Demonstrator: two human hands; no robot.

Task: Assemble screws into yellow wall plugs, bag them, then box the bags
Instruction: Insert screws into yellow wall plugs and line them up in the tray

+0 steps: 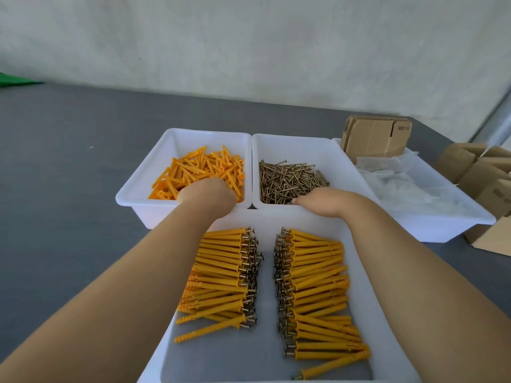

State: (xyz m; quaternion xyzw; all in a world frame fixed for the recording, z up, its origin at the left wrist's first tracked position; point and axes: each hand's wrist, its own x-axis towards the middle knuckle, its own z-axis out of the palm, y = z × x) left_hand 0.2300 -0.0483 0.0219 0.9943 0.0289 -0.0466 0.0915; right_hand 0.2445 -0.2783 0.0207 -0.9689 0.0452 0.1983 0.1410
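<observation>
Both hands reaching into the far parts bins.

Left hand (206, 196) buried among yellow plugs (199, 172) in the left bin (143, 186), grip indeterminable. Right hand (326, 201) rests on screws (290, 178), fingers hidden. Assembled plugs (312, 294) fill the near tray (265, 217).

Yellow wall plugs (199, 172), brassy screws (290, 179), white trays (143, 208), grey table (69, 150).

Loose yellow wall plugs (199, 172) heaped beside brass screws (290, 181), assembled plugs (318, 294) in rows
</observation>
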